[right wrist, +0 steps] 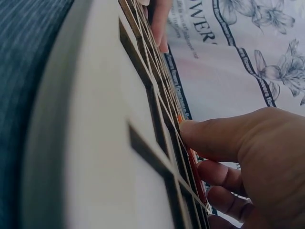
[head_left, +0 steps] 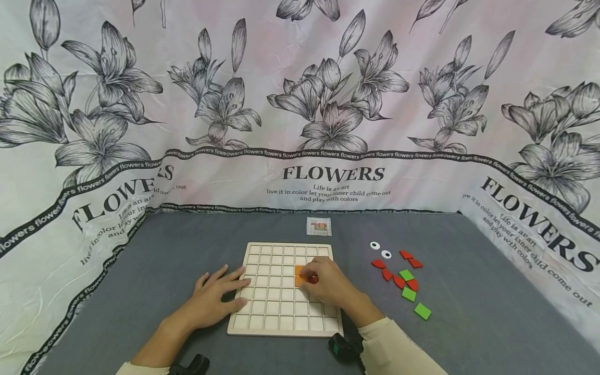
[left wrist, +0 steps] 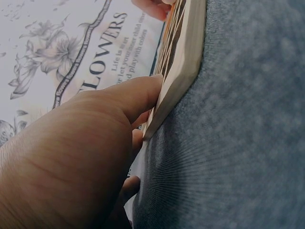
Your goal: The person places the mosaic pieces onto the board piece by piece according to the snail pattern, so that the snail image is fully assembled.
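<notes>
A wooden grid board (head_left: 270, 333) lies flat on the grey table (head_left: 154, 271), near the middle. The left hand (head_left: 213, 296) rests at its left side, fingers spread and relaxed; the thumb and at least one finger touch the left rim, and it grips nothing. The right hand (head_left: 325, 281) is over the right half of the board, fingers bent and thumb tip down at two orange pieces (head_left: 298, 270) that sit one behind the other in neighbouring cells. Whether it pinches one or only presses on it, I cannot tell. A red piece (head_left: 313, 279) shows beneath the right hand, just right of the orange ones and partly hidden.

To the right of the board, loose pieces lie on the table: two white eye discs (head_left: 375, 245) farthest left, six red curved pieces (head_left: 378, 264) and three green squares (head_left: 423, 311), the last one nearest. Beyond the board's far edge lies a small picture card (head_left: 319, 226). A white flower-printed cloth (head_left: 225, 177) hangs behind the table and along both sides.
</notes>
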Tool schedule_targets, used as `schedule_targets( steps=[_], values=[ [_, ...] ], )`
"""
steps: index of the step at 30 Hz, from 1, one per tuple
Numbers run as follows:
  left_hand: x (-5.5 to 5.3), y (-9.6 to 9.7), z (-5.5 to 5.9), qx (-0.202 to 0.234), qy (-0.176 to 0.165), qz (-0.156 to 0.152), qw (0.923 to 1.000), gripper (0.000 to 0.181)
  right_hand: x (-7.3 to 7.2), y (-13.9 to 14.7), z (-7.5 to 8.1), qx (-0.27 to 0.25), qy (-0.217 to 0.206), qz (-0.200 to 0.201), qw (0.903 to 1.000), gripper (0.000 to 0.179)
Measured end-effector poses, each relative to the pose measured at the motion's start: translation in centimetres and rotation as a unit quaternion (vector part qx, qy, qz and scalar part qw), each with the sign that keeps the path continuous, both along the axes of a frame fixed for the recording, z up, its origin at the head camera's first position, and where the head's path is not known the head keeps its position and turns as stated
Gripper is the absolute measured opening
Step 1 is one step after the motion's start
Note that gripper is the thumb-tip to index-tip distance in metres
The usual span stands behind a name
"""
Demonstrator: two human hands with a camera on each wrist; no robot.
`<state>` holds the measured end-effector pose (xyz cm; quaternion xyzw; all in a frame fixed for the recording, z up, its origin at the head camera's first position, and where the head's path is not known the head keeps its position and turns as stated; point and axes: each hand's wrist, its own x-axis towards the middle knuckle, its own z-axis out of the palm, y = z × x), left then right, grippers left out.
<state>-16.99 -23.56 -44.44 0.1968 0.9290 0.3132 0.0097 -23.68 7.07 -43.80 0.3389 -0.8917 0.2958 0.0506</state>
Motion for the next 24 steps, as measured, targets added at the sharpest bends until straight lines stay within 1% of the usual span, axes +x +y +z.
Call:
schedule_targets(
  steps=[6,10,17,24],
  values=[
    [0.0,0.0,0.1,-0.001,-0.002,0.001,1.0,0.053,0.1,0.0,0.2,-0.005,0.012,-0.001,0.9999,0.014],
    [-0.1,0.0,0.1,-0.004,-0.003,0.001,1.0,0.053,0.1,0.1,0.7,-0.021,0.021,-0.002,0.9996,0.018],
    [-0.1,0.0,0.0,-0.003,-0.002,0.001,1.0,0.053,0.3,0.7,2.6,-0.05,0.005,-0.018,0.9986,0.019],
    [-0.1,0.0,-0.3,-0.002,0.004,-0.001,1.0,0.052,0.2,2.7,4.6,-0.049,0.038,-0.032,0.9975,0.021]
  ],
)
